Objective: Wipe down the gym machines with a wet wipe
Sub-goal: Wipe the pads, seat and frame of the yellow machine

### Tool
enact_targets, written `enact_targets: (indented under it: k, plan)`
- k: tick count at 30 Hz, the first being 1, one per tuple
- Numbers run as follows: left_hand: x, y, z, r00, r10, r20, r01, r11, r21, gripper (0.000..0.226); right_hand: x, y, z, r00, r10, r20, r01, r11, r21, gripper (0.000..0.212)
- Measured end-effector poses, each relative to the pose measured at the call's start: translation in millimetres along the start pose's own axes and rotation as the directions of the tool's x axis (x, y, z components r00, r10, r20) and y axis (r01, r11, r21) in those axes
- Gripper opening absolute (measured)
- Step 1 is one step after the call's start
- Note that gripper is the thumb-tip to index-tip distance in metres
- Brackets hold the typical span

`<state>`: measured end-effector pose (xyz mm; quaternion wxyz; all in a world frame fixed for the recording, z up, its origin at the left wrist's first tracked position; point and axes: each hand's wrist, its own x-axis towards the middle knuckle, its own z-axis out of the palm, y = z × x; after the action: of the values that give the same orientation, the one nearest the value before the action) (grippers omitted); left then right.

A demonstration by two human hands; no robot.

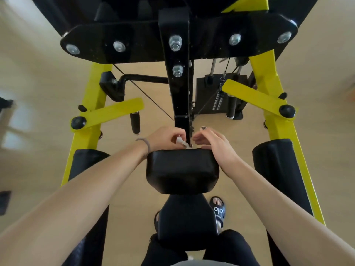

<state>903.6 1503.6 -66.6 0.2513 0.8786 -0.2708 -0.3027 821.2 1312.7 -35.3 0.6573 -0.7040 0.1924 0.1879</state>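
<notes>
Hands meet at the middle of the frame, just above a black chest pad [182, 169] of a yellow-and-black gym machine [272, 89]. The left hand [165, 137] has its grip closed on a crumpled white wet wipe [181, 142], pinching it against the foot of the black centre post [178, 73], where the post drops behind the pad's top edge. The right hand [215, 143] sits just right of the post, its fingers loosely bent and holding nothing, with its heel near the pad's upper right corner. A band [145, 144] circles the left wrist. Below the pad, at the lower middle, is a black seat [186, 219], with a sandalled foot [219, 210] on the wooden floor [138, 208] beside it.
</notes>
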Motion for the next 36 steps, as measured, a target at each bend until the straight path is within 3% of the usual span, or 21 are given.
enact_targets:
  k: [3, 6, 8, 10, 11, 13, 15, 16, 18, 21, 23, 25, 27, 30, 36]
  plan:
    - [1.8, -12.9, 0.0, 0.968, -0.098, -0.230, 0.070, 0.989, -0.129, 0.011, 13.0, 3.2, -2.4, 0.997, 0.039, 0.069, -0.038, 0.999, -0.020, 0.033]
    - [10.8, -16.6, 0.8, 0.876, -0.268, -0.402, 0.161, 0.946, -0.281, 0.013, 23.7, 2.7, -3.8, 0.992, 0.054, 0.118, -0.045, 0.996, -0.080, 0.028]
    - [21.0, -14.1, 0.7, 0.833, -0.332, -0.443, 0.196, 0.925, -0.324, 0.014, 30.3, 1.4, -5.1, 0.984, -0.002, 0.178, 0.036, 0.982, -0.186, 0.026]
    - [27.6, -11.2, 0.7, 0.846, -0.364, -0.389, 0.211, 0.900, -0.381, 0.018, 37.7, -0.8, -8.6, 0.956, -0.132, 0.263, 0.221, 0.913, -0.343, 0.035]
    - [28.6, -10.9, 0.9, 0.859, -0.368, -0.357, 0.207, 0.886, -0.415, 0.021, 42.6, -1.0, -9.2, 0.928, -0.193, 0.319, 0.323, 0.842, -0.433, 0.040]
    - [27.2, -10.7, 0.2, 0.869, -0.374, -0.323, 0.199, 0.864, -0.463, 0.027, 53.9, 2.4, -11.8, 0.829, -0.303, 0.470, 0.552, 0.579, -0.601, 0.042]
    - [24.0, -9.2, 1.3, 0.873, -0.397, -0.284, 0.226, 0.845, -0.485, 0.030, 63.6, 6.8, -14.3, 0.723, -0.340, 0.601, 0.689, 0.287, -0.666, 0.042]
    - [22.5, -8.9, 2.9, 0.877, -0.411, -0.250, 0.247, 0.831, -0.498, 0.031, 66.8, 6.2, -15.4, 0.689, -0.318, 0.652, 0.721, 0.203, -0.663, 0.045]
    - [18.9, -12.0, 5.7, 0.887, -0.439, -0.146, 0.282, 0.762, -0.582, 0.029, 68.1, -1.0, -17.2, 0.663, -0.243, 0.708, 0.743, 0.104, -0.661, 0.048]
    - [10.4, -19.5, 2.1, 0.894, -0.442, 0.076, 0.312, 0.490, -0.814, 0.022, 72.3, -0.8, -18.7, 0.650, -0.170, 0.741, 0.749, -0.019, -0.662, 0.050]
    - [7.0, -20.7, -1.9, 0.903, -0.411, 0.126, 0.292, 0.373, -0.880, 0.020, 77.3, 5.5, -19.8, 0.654, -0.131, 0.745, 0.740, -0.090, -0.666, 0.056]
    - [6.7, -15.3, -3.6, 0.898, -0.427, 0.105, 0.283, 0.378, -0.881, 0.016, 80.2, 7.7, -20.7, 0.707, -0.155, 0.690, 0.679, -0.125, -0.724, 0.062]
    - [8.0, -7.0, -1.5, 0.873, -0.481, 0.084, 0.349, 0.495, -0.795, 0.020, 81.9, 3.4, -20.0, 0.766, -0.192, 0.613, 0.603, -0.115, -0.790, 0.065]
    - [13.5, -2.5, 3.7, 0.855, -0.518, 0.017, 0.414, 0.663, -0.624, 0.029, 82.6, -2.5, -9.4, 0.797, -0.203, 0.568, 0.559, -0.107, -0.822, 0.067]
    - [10.3, -8.8, 12.1, 0.833, -0.551, 0.039, 0.407, 0.565, -0.717, 0.041, 82.4, -1.0, 2.4, 0.791, -0.276, 0.546, 0.554, -0.058, -0.831, 0.065]
